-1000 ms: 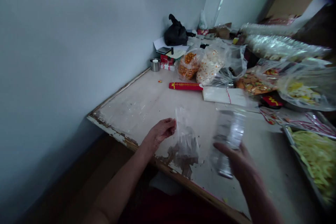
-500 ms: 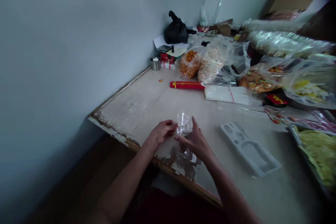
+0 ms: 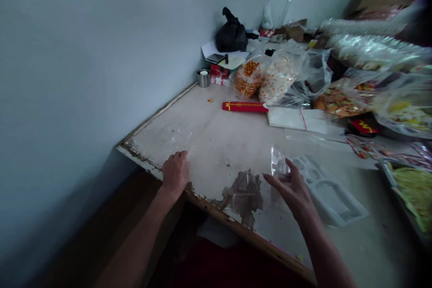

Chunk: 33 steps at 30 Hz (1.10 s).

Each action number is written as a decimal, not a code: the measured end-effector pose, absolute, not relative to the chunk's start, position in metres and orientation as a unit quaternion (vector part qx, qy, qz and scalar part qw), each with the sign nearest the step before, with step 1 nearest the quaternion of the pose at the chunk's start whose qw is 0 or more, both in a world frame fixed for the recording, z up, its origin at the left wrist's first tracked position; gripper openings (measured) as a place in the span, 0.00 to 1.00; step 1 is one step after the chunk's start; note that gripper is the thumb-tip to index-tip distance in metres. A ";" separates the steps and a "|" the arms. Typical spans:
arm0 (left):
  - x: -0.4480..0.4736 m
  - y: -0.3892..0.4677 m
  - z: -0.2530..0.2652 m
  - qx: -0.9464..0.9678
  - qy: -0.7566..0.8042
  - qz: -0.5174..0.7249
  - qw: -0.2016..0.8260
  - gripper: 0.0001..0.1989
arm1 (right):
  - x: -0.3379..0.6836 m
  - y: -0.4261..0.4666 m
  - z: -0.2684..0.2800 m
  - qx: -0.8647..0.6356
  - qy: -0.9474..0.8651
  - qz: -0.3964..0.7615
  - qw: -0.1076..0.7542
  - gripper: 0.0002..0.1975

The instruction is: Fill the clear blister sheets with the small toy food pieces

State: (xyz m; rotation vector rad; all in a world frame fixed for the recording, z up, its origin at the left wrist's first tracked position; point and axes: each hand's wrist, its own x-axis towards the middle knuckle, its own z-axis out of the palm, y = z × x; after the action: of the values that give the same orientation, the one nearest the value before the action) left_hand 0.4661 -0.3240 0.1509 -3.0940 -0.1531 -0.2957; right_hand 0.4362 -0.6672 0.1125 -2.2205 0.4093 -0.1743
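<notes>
Chipped white desk (image 3: pixel 216 144): our left hand (image 3: pixel 176 172) curls, hold unclear; our spread right hand (image 3: pixel 296 189), seemingly positioning clear plastic film (image 3: pixel 276 157), needs fingertip care.

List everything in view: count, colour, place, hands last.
table: one, whitish, foreground
tray: one, pale grey, right of centre
wrapper: one, colourless, left of tray
metal pan: one, grey, right edge
strips: many, yellow-green, in metal pan
long packet: one, red and yellow, centre
banded stack: one, white, beyond tray
snack bag: one, orange, beyond long packet
speckled bag: one, white, beside snack bag
knotted bag: one, black, far end
cup: one, silver, far left
food bags: several, clear, right
packets: several, silvery, back right
left hand: one, bare, table's near edge
right hand: one, bare, beside wrapper
</notes>
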 end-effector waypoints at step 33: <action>0.489 -0.328 0.158 -0.998 0.028 -0.054 0.003 0.14 | 0.452 -0.570 0.113 -0.940 -0.006 0.011 0.340 0.27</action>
State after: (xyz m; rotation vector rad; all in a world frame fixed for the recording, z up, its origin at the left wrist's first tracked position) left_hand 0.4889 -0.3276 0.1584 -3.1302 0.0864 -0.1705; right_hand 0.4520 -0.5701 0.1130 -2.4466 -0.0161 0.0278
